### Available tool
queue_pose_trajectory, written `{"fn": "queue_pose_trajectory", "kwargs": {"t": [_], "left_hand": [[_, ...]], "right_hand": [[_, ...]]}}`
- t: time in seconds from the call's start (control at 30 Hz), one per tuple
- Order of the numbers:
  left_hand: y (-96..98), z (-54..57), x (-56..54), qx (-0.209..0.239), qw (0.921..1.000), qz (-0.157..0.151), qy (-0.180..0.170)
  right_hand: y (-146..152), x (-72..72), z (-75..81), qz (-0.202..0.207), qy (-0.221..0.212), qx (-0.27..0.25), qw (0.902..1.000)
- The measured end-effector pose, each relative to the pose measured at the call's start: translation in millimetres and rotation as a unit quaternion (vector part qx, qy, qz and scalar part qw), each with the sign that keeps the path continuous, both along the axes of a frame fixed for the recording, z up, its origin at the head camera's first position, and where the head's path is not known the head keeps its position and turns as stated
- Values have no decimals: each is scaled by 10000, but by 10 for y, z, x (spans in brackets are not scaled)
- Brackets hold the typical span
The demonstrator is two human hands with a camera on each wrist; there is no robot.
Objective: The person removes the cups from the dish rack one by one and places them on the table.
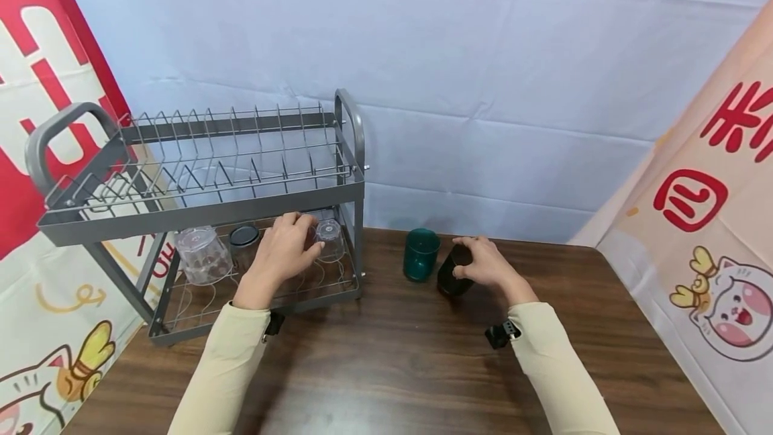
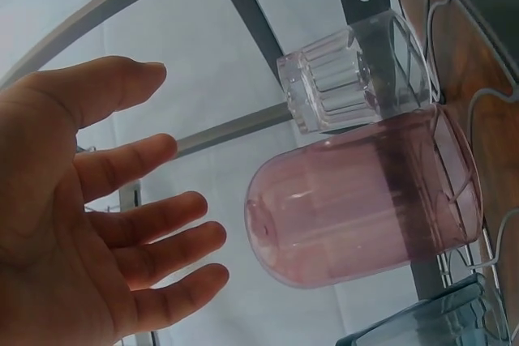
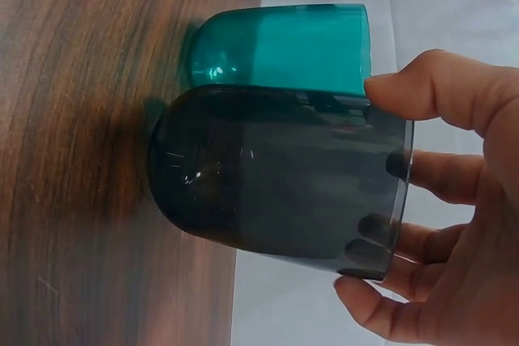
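My left hand is inside the lower tier of a grey dish rack, its fingers spread. In the left wrist view those fingers stand apart from an upside-down pink see-through cup. Beside that cup is an upturned clear ribbed glass. On the table to the right, my right hand holds a smoky black cup by its rim, thumb on one side and fingers on the other. The black cup stands upright or nearly so, close to a green see-through cup.
Further left on the rack's lower tier are a large clear cup and a dark-bottomed glass, both upside down. A bluish cup shows partly in the left wrist view. The brown wooden table meets a pale cloth backdrop.
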State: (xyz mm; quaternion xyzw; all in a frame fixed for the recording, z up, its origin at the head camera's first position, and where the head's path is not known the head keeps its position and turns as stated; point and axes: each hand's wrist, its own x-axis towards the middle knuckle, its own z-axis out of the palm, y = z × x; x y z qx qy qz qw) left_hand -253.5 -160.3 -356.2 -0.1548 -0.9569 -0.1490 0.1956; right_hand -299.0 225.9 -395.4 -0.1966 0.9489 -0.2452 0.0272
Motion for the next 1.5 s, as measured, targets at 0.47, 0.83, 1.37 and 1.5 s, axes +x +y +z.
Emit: {"fn": "queue_pose_trajectory", "kwargs": {"t": [0.47, 0.83, 1.37, 1.5], "left_hand": [[47, 29, -152, 232, 9968, -375, -663], [188, 8, -240, 270, 9942, -385, -964], [345, -30, -397, 146, 9892, -314, -1427], [355, -67, -423, 52, 9877, -289, -1536]], "right_hand": [[-3, -138, 25, -86, -18, 118, 9999], [22, -229, 16, -89, -10, 433, 9990], [-31, -314, -24, -221, 21, 554, 9982], [-45, -322, -27, -315, -32, 497, 9983]]}}
